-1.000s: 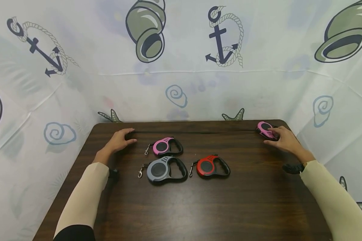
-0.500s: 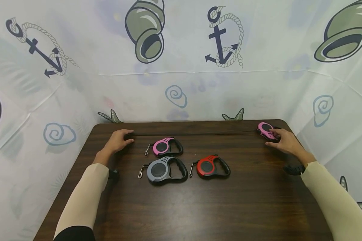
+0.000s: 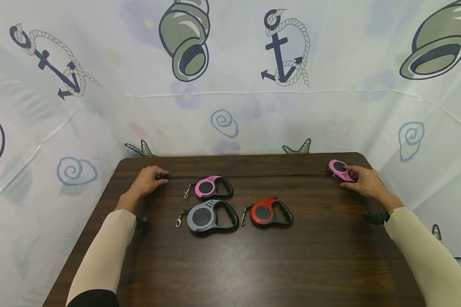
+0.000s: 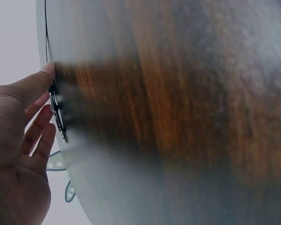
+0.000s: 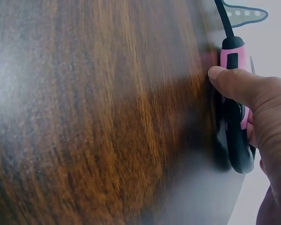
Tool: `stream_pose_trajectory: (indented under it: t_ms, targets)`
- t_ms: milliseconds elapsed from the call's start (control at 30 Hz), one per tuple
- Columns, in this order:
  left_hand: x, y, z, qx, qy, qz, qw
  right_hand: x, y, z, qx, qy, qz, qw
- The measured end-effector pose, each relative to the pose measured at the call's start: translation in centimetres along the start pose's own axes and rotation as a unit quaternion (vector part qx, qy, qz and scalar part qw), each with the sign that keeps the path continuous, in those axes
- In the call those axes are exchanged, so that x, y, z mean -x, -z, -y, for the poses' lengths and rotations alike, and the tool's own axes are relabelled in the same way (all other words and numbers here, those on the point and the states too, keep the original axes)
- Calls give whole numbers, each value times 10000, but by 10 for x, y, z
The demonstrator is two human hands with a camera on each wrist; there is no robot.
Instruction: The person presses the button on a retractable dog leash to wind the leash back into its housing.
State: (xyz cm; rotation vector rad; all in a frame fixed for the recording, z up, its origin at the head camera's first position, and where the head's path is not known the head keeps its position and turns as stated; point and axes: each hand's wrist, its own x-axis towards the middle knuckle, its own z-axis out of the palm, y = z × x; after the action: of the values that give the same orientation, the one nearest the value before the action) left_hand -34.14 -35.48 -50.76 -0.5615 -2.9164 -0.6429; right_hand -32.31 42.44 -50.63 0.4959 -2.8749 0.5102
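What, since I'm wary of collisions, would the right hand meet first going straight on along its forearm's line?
Beyond the pink and black leash reel it holds, the right hand would probably meet the white printed fabric backdrop; depth is unclear.

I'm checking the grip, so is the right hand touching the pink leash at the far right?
Touching. In the right wrist view, the right hand lays its thumb across the pink leash, with fingers on the other side.

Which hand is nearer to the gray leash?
The left hand. It is beyond the gray leash and to its left; the right hand, holding a pink leash, is much farther off to the right.
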Motion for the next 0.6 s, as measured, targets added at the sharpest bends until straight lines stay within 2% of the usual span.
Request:
stream_pose_trajectory:
  t_ms: [300, 600]
  targets:
    - [2, 0, 6, 189, -9, -84, 9998, 5, -3, -2, -1, 183, -352, 9992]
    - [2, -1, 9, 243, 127, -17, 9996, 4, -5, -2, 199, 254, -333, 9989]
